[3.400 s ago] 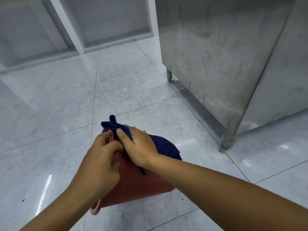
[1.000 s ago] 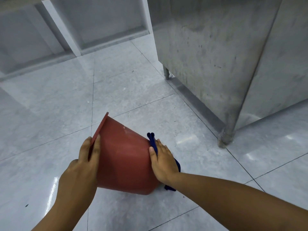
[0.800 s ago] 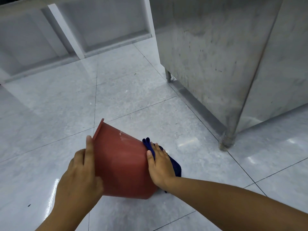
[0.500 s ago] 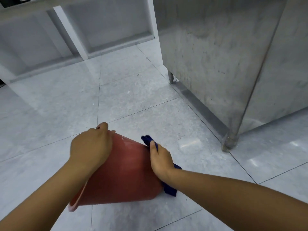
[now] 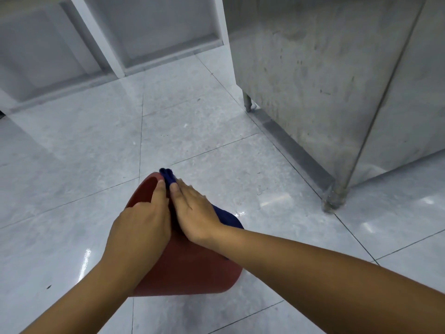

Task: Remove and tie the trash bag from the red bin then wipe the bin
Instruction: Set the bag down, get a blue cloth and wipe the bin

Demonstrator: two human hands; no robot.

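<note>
The red bin [image 5: 190,268] lies tilted on the tiled floor, its rim pointing away from me and its base toward the lower right. My left hand [image 5: 142,225] grips the upper side of the bin near the rim. My right hand [image 5: 195,210] lies flat on a dark blue cloth [image 5: 226,216], pressing it against the bin's outer wall. One end of the cloth sticks out past my fingertips at the rim. No trash bag is in view.
A stainless steel cabinet [image 5: 337,75] on short legs stands to the right, its nearest leg [image 5: 333,198] close to the bin. White shelving units [image 5: 101,37] line the back. Glossy grey floor tiles [image 5: 72,165] spread to the left and front.
The bin has been rolled about in my left hand. My right hand and the cloth have slid from the bin's right side up toward the rim, next to my left hand.
</note>
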